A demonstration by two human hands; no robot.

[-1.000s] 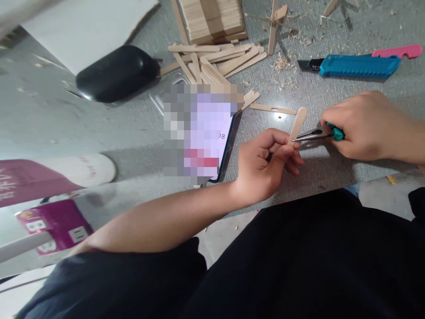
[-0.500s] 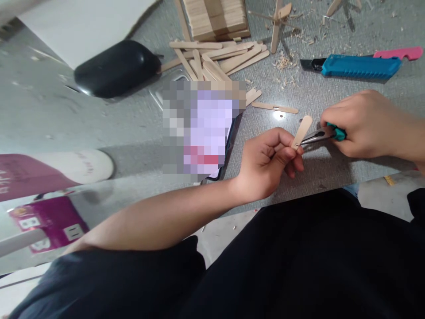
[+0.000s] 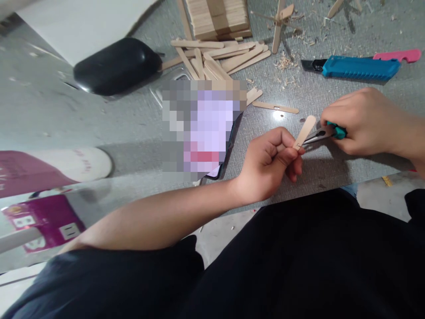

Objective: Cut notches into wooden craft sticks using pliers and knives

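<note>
My left hand (image 3: 270,164) pinches a wooden craft stick (image 3: 305,130) between thumb and fingers, its rounded end tilted up to the right. A small hole or metal bit shows near the stick's lower part. Wrapped round the teal handles of a pair of pliers (image 3: 320,134) is my right hand (image 3: 367,124). The pliers' narrow jaws reach the stick beside my left fingertips; what exactly they grip is too small to tell. Just beyond, another craft stick with a slot cut in its middle (image 3: 288,109) lies on the table.
A blue utility knife (image 3: 361,67) with its blade out lies beyond my right hand, a pink tool (image 3: 410,55) behind it. Loose craft sticks (image 3: 245,60), a bundled stack (image 3: 202,20), a crossed-stick piece (image 3: 276,37), shavings, a phone (image 3: 212,133) and a black case (image 3: 116,66) are around.
The view has shifted very slightly. Both hands keep their hold, and the stick and pliers have hardly moved.
</note>
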